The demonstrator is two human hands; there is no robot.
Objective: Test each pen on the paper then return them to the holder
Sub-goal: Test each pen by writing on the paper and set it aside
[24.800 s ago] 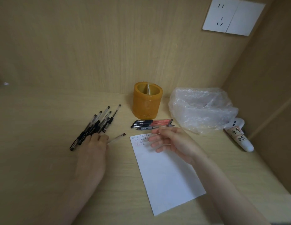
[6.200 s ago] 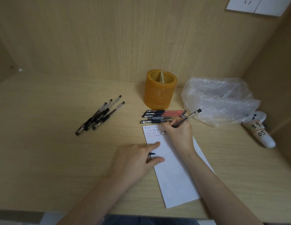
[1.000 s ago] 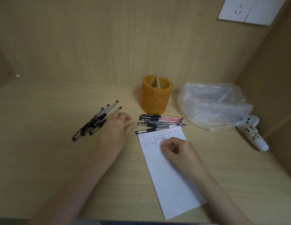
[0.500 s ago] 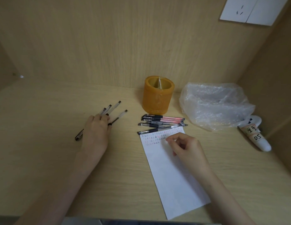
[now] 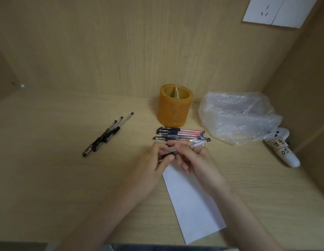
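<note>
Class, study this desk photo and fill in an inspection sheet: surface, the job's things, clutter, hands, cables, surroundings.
Surface: pale wooden desk.
Job's things: orange holder upright at the back, no pens visible in it; white paper, its far end hidden under the hands; three pens bunched left of the holder; row of pens lying just in front of the holder; one held pen above the paper's far end.
Clutter: crumpled clear plastic bag right of the holder; white labelled tube lying at far right.
Hands: left hand and right hand both grip the held pen.
Cables: nothing seen.
Surroundings: wooden back panel; white wall socket top right.
</note>
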